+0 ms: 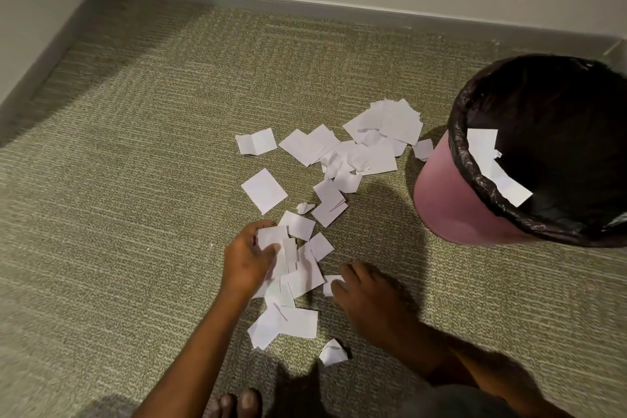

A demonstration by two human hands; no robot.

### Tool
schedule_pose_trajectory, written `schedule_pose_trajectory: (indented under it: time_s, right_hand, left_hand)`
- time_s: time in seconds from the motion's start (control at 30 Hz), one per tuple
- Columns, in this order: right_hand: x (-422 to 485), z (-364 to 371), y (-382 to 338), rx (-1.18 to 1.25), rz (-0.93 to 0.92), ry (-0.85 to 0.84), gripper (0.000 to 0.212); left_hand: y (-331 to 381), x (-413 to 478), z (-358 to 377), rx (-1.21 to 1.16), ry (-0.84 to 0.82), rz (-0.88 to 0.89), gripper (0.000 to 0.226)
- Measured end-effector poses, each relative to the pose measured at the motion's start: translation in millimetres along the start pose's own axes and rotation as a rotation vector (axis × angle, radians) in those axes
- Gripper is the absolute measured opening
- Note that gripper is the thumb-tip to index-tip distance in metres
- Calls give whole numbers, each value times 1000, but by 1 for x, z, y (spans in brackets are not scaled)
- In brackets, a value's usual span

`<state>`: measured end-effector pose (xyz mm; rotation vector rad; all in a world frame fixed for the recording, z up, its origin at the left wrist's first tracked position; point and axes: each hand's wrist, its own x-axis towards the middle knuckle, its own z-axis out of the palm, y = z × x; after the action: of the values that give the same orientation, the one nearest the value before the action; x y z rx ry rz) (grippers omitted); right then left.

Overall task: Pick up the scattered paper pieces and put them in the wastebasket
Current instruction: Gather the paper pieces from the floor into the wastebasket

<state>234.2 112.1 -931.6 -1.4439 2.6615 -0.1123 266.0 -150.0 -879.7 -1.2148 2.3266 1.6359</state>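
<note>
gathering step: left hand [249,258] grips a wad of paper pieces [271,241] on the carpet [135,180]; right hand [368,302] fingers on a small scrap [328,286], can't tell if pinched; most lie beside the wastebasket [441,204]; next: bunch, lift, drop in

Left of the left hand [249,261] the carpet [118,180] lies open to the wall [40,10]. Beyond the right hand [368,302], to its right, stands the wastebasket [451,200], mouth open upward. Paper pieces [366,146] litter the floor between.
</note>
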Motion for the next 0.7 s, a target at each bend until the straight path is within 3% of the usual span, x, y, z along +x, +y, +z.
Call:
schedule_pose_trajectory:
  time_s: [0.2,0.33,0.4,0.53,0.6,0.7]
  right_hand:
    - [-2,-1,2,110,66,65,5]
    - [6,-39,6,290,409,199,10]
    - [10,-48,11,499,629,224,13]
    - [24,-41,31,1175,938,179,17]
    - [32,-50,34,1373,1006,193,14]
    - [41,-77,35,1537,993,234,8]
  left_hand:
    - [-5,4,4,-195,10,-100,34]
    - [-3,3,7,-232,-11,-131,34]
    - [0,1,10,-241,-11,-133,32]
    - [13,-3,17,-251,-14,-120,27]
    - [25,-6,19,-259,-35,-111,22]
    - [50,-14,22,-319,-104,-102,36]
